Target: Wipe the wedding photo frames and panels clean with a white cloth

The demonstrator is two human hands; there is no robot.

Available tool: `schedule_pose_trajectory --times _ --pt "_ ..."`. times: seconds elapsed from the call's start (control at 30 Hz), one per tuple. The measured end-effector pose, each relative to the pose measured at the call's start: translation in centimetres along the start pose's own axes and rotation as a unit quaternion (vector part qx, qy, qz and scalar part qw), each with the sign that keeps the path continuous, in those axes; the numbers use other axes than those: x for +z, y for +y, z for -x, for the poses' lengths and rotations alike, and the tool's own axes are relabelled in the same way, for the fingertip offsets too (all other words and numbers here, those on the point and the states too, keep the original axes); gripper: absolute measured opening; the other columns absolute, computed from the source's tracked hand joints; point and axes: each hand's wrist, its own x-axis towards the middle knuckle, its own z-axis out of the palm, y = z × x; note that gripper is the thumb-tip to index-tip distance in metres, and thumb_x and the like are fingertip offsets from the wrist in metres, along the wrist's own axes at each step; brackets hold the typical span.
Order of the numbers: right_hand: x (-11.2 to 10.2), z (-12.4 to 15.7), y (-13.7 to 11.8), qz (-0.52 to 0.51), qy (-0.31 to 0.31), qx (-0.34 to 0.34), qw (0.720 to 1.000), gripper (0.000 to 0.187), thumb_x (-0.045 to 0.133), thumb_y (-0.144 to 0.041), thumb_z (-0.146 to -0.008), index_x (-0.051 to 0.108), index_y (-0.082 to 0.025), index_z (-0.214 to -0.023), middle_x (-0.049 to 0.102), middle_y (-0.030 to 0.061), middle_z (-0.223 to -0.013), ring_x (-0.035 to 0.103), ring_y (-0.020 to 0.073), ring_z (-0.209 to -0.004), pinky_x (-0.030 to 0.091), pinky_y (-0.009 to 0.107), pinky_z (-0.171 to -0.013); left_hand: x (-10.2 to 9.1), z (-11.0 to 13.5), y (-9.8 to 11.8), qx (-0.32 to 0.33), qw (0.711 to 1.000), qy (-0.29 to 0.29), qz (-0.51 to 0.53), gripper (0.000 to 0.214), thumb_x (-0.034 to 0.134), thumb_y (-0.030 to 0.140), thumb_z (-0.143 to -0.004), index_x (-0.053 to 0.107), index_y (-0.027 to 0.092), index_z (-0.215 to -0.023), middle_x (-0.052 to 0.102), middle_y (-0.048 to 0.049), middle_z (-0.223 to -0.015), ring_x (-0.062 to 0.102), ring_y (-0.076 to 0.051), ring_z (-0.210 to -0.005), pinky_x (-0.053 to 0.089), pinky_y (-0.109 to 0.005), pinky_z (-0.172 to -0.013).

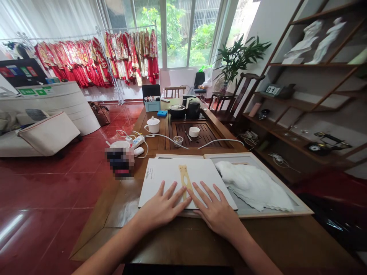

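Forearms [111,244] reach across the tabletop [177,240], the left hand [162,204] and right hand [213,208] lying flat, fingers spread wide on a white board [206,177], steadying it evenly, with a pale wooden cut-out [182,172] between them and fluffy white fabric [252,185] just beyond the right hand.

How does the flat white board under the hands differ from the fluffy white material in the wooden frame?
The flat white board is straight-edged; the fluffy white material is rumpled, irregular. The left hand and right hand rest on the board, not the material. Both are white.
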Motion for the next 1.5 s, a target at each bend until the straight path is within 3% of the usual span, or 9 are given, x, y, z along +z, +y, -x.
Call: schedule_pose_trajectory --times 0.2,0.87,1.07,1.33,1.5 --pt "0.3 0.3 -0.3 0.000 -0.003 -0.002 1.000 0.063 0.052 -0.046 -0.093 0.034 -0.024 -0.149 0.046 0.0120 -0.147 0.040 0.0324 -0.134 0.029 0.057 -0.108 -0.2 0.4 0.3 -0.009 0.999 -0.018 0.047 0.064 0.048 0.026 -0.096 0.022 0.023 -0.154 0.028 -0.0159 -0.157 0.032 -0.037 -0.141 0.034 -0.061 -0.105" --pt "0.9 1.0 -1.2 -0.007 0.001 0.004 1.000 0.064 0.054 -0.046 -0.092 0.034 -0.025 -0.149 0.043 0.0108 -0.149 0.036 0.0338 -0.137 0.026 0.060 -0.110 1.3 1.3 1.4 -0.014 1.000 0.006 0.027 0.055 0.047 0.024 -0.098 0.030 0.027 -0.151 0.030 -0.0143 -0.157 0.032 -0.037 -0.141 0.033 -0.063 -0.106" --pt "0.1 0.8 -1.1 -0.036 -0.022 0.011 0.999 0.064 0.052 -0.044 -0.093 0.032 -0.024 -0.150 0.040 0.0113 -0.151 0.034 0.0345 -0.138 0.024 0.060 -0.110 0.8 1.1 1.5 -0.036 0.996 -0.019 0.079 0.058 0.045 0.026 -0.097 0.027 0.024 -0.152 0.028 -0.0115 -0.158 0.026 -0.038 -0.143 0.029 -0.063 -0.108" --pt "-1.8 0.4 -0.3 -0.098 -0.057 0.045 0.993 0.067 0.047 -0.039 -0.093 0.025 -0.014 -0.152 0.035 0.0106 -0.154 0.029 0.0259 -0.142 0.024 0.048 -0.113 -0.2 0.5 0.7 -0.092 0.984 -0.002 0.150 0.054 0.036 0.038 -0.101 0.027 0.025 -0.152 0.034 -0.0083 -0.156 0.030 -0.030 -0.142 0.030 -0.057 -0.111" --pt "-3.0 0.2 2.9 -0.086 0.027 0.154 0.984 0.057 0.044 -0.034 -0.095 0.031 -0.021 -0.149 0.045 0.0085 -0.147 0.040 0.0230 -0.136 0.026 0.045 -0.114 -0.4 -0.7 -1.5 -0.210 0.960 -0.001 0.185 0.054 0.036 0.047 -0.100 0.039 0.018 -0.146 0.041 -0.0120 -0.151 0.035 -0.029 -0.141 0.028 -0.053 -0.114"
